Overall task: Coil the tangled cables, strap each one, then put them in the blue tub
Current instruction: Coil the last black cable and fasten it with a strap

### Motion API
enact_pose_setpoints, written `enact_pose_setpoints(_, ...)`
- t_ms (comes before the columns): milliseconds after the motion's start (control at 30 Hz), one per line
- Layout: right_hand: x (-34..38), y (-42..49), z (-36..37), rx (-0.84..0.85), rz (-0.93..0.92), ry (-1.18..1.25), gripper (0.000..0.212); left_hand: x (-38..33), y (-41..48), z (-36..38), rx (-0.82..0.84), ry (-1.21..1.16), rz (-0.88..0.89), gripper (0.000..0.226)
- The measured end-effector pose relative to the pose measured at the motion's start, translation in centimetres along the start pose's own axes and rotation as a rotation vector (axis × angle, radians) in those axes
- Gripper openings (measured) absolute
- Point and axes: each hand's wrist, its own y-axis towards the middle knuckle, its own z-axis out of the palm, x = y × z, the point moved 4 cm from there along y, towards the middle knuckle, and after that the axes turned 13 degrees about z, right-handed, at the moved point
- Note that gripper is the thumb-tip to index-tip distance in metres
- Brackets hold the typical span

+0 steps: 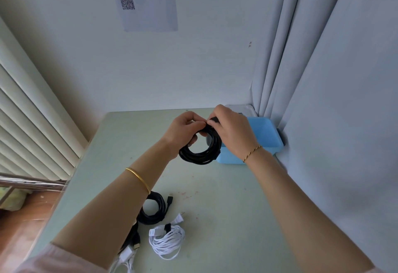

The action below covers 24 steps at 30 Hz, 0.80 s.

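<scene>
Both hands hold a coiled black cable (200, 154) up above the table, just left of the blue tub (267, 134). My left hand (183, 129) grips the coil's top left. At the coil's top, my right hand (230, 129) pinches a black strap (213, 120). Near me on the table lie a second black coil (153, 208) with a USB plug, and a white coil (168, 240) with a black strap and a two-pin plug. More cable ends (129, 249) lie partly hidden under my left forearm.
The pale green table (226, 208) stands in a corner, with a white wall behind and grey curtains (323, 78) at the right touching the tub. A radiator (25, 121) and a metal rail (32, 181) are at the left.
</scene>
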Motion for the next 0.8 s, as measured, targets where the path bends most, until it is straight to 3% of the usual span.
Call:
enact_pose_setpoints(200, 0.4, 0.9, -1.2, -0.085, -0.02, 0.023, 0.018, -1.5, 0.0, 0.3, 0.034, -0.007, 0.052, 0.014)
enact_pose_setpoints(467, -0.3, 1.4, -0.7, -0.085, 0.122, 0.301, 0.02, -1.7, -0.2, 0.4, 0.089, -0.024, 0.083, 0.013)
enact_pose_setpoints(800, 0.1, 2.7, -0.7, -0.045, 0.156, 0.293, 0.018, -1.9, -0.2, 0.3, 0.046, -0.105, 0.099, 0.01)
